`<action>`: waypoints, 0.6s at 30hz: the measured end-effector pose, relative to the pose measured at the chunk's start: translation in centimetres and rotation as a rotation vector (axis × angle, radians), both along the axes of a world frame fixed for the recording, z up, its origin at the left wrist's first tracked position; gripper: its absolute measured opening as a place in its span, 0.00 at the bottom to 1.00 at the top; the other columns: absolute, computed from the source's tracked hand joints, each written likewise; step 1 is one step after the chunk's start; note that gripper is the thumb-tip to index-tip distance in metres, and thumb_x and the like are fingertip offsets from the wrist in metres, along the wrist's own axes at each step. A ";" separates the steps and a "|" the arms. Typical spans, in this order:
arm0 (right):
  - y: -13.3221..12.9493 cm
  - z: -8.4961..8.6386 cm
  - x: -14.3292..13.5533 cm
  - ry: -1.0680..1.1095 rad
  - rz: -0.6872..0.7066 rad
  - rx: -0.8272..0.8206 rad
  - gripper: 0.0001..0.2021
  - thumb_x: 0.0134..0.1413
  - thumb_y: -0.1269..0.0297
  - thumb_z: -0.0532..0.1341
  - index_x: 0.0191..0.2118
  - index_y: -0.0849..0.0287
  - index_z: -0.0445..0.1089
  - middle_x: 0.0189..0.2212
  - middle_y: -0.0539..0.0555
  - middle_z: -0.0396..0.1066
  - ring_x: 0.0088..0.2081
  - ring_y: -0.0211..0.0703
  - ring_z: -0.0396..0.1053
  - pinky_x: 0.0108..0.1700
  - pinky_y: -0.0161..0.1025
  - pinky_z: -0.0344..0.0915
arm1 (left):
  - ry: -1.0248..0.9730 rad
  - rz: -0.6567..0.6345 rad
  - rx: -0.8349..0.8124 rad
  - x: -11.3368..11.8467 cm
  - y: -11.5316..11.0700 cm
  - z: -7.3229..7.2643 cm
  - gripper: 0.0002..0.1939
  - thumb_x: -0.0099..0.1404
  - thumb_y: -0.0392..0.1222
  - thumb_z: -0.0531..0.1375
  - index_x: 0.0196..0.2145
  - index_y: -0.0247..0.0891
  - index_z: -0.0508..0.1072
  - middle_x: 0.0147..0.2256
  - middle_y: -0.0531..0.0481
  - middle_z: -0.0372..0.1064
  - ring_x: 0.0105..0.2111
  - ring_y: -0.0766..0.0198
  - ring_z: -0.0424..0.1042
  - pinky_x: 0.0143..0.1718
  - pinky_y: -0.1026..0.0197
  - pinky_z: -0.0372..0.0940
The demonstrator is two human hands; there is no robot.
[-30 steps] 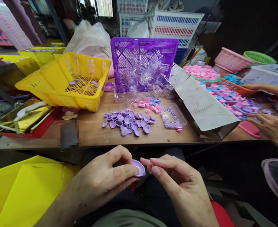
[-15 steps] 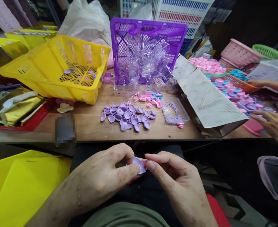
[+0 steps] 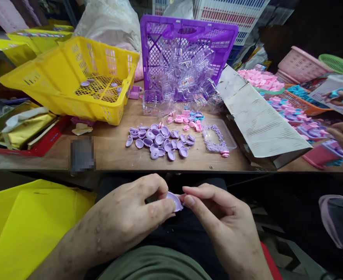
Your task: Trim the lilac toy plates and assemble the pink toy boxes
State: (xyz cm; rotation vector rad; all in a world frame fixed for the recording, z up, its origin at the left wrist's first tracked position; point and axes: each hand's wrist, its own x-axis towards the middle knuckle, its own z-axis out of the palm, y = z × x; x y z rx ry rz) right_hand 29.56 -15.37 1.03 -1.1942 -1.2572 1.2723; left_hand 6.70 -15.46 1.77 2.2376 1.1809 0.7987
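head view of a work surface (image 3: 113, 157), arranged from largest part to smallest. at the left rear, a yellow basket (image 3: 95, 112) is set with a few lilac pieces on its mesh floor. behind the middle, a purple crate (image 3: 162, 22) is seen propped on its side, with a heap of clear containers (image 3: 185, 74) piled in and before it. the right of the area is bounded by a slanting white carton (image 3: 264, 120). below the near edge, the hands are held over the lap. the left hand (image 3: 133, 210) is curled closed, with a dish gripped under its thumb; the right hand (image 3: 223, 217) is drawn to a narrow pinch, thumb against forefinger, at the dish's rim. a loose pile of lilac dishes (image 3: 159, 139) is spread at the centre of the surface, and a clear tray (image 3: 228, 136) of tiny lilac pieces is placed to its right. the held lilac dish (image 3: 174, 199) is tilted between the hands, well apart from the pile. by the right fingertips a small lilac part (image 3: 185, 197) appears to be pinched, though it is mostly covered and cannot be made out surely. the part could be dropped into the dark lap if the pinch were loosened; the rim could be bent or chipped if force were applied askew, or the dish could be twisted free were the thumb's pressure eased.
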 end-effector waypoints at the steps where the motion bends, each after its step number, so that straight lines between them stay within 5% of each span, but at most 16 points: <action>1: 0.0 0.1 0.0 0.013 0.007 -0.011 0.03 0.60 0.58 0.78 0.39 0.46 0.89 0.33 0.52 0.83 0.32 0.42 0.81 0.34 0.32 0.80 | -0.005 0.005 0.002 0.0 0.0 0.0 0.14 0.83 0.48 0.54 0.50 0.44 0.79 0.38 0.51 0.76 0.33 0.66 0.73 0.34 0.66 0.67; 13: 0.5 0.3 -0.6 -0.022 0.089 -0.045 0.08 0.59 0.54 0.78 0.39 0.50 0.89 0.33 0.53 0.83 0.32 0.45 0.82 0.35 0.34 0.80 | 0.014 0.038 -0.011 -0.7 -0.2 0.4 0.10 0.81 0.45 0.57 0.48 0.45 0.78 0.38 0.53 0.76 0.31 0.66 0.70 0.30 0.65 0.63; 18: 0.6 0.2 -0.9 -0.136 0.115 0.066 0.05 0.62 0.56 0.76 0.39 0.48 0.89 0.32 0.52 0.83 0.32 0.43 0.81 0.35 0.33 0.78 | 0.046 0.045 -0.013 -1.0 -0.4 0.9 0.09 0.81 0.41 0.57 0.43 0.42 0.77 0.37 0.53 0.74 0.31 0.67 0.71 0.31 0.66 0.64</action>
